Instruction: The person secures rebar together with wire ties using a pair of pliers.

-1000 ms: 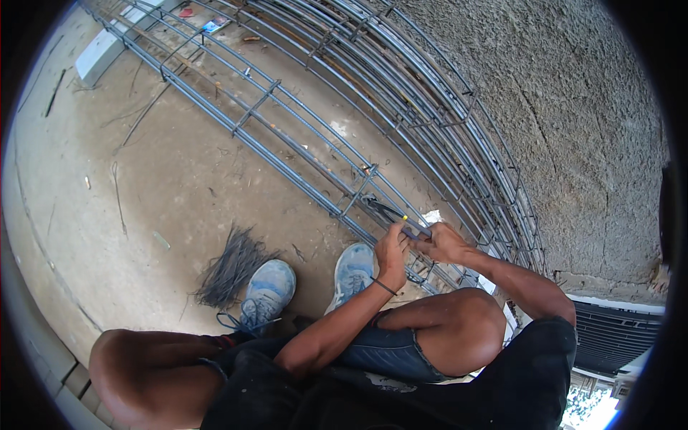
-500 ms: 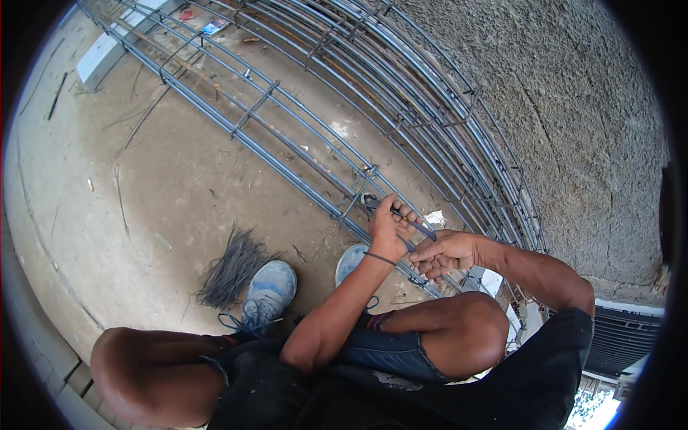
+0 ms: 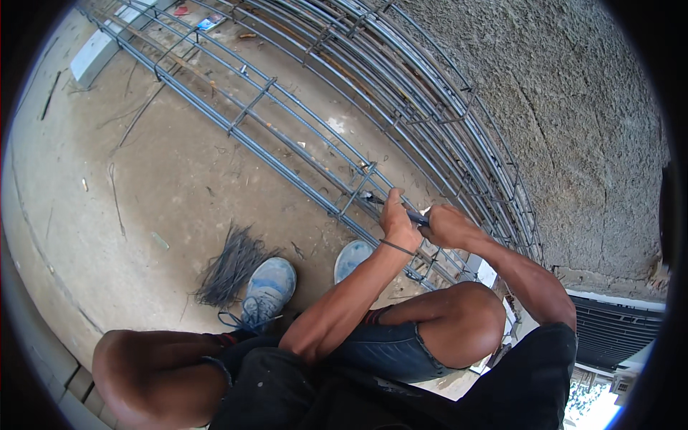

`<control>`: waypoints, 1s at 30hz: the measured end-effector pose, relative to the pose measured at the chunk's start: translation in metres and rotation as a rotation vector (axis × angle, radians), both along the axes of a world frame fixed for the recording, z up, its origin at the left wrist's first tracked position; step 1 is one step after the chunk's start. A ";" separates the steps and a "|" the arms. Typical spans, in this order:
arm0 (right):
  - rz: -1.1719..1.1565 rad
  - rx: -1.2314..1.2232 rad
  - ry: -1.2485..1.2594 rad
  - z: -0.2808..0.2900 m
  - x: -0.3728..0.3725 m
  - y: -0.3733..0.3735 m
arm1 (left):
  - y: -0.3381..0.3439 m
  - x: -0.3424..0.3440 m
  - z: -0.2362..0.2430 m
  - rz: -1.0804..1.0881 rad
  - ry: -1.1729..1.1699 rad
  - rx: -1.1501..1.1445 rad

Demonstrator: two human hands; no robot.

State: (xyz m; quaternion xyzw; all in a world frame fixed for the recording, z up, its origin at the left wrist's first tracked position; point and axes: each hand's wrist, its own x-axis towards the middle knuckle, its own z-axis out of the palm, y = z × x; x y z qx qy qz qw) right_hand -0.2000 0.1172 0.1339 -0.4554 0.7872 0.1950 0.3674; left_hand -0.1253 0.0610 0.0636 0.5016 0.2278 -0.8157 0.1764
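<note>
Both my hands are on a pair of dark, long-handled pincers (image 3: 418, 218) over a steel rebar cage (image 3: 251, 107). My left hand (image 3: 398, 221) wraps round the tool nearer its head. Closed round the handle ends, my right hand (image 3: 451, 227) sits just to the right. The pincer head reaches a joint where a square stirrup crosses a long bar; its bite on the joint is too small to make out. My fingers hide much of the handles. A bundle of thin dark tie wire (image 3: 233, 269) lies on the ground beside my left shoe (image 3: 271, 283).
More rebar cages (image 3: 423, 93) lie stacked behind, along a rough grey wall (image 3: 573, 143). A pale block (image 3: 97, 61) supports the cage's far left end. Loose wire pieces (image 3: 117, 201) are scattered on the concrete floor (image 3: 172, 172). A black grille (image 3: 616, 333) stands at the right.
My right hand has gone from loosely spread fingers to a closed grip on the handles and moved slightly up. The left wrist has turned and shifted right. The pincer handles look drawn together.
</note>
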 end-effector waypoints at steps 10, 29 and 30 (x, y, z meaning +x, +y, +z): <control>-1.373 0.331 -1.517 -0.055 0.021 0.061 | 0.014 0.064 -0.018 -0.315 -0.077 -0.583; 0.447 -0.254 0.468 -0.004 0.004 0.018 | -0.013 -0.018 -0.011 0.041 0.001 0.012; 0.415 -0.248 0.357 -0.009 0.001 0.014 | -0.014 -0.013 -0.014 -0.012 -0.031 -0.020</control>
